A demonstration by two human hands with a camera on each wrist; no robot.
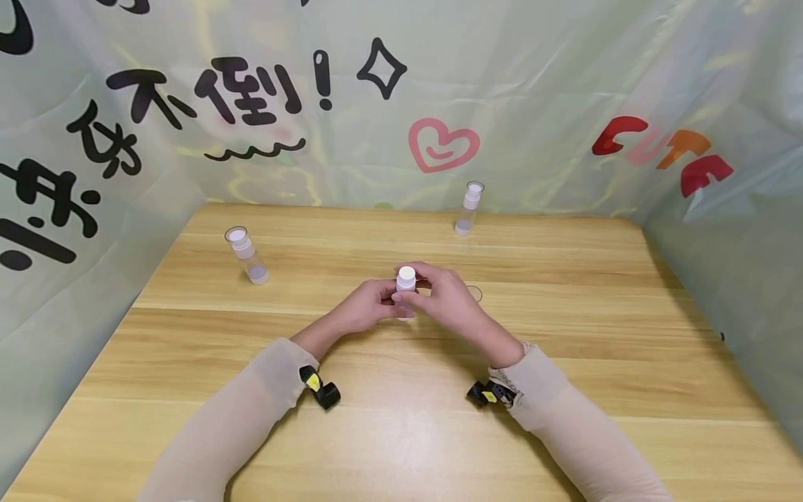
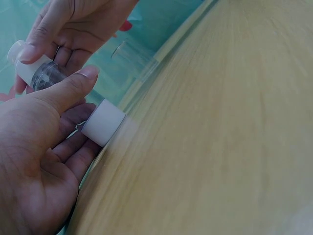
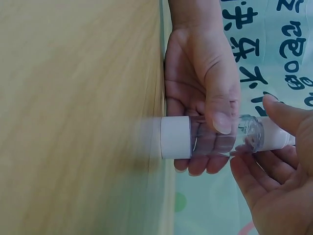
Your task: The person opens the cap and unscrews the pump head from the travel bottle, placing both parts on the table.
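A small clear bottle (image 3: 176,137) with a white base and a white top stands upright at the middle of the table, its base at the tabletop. My left hand (image 1: 365,305) holds the clear body, thumb on one side and fingers behind. Higher up, my right hand (image 1: 453,303) grips the white neck part (image 3: 273,133) between thumb and fingers. A clear cap (image 2: 133,59) stands on the table just beyond the right hand, mostly hidden by that hand in the head view.
Two similar bottles with clear caps on stand farther off: one bottle (image 1: 247,256) at the left, another bottle (image 1: 468,209) near the back edge. A printed fabric sheet (image 1: 533,84) walls in the wooden table (image 1: 596,300) at the back and sides.
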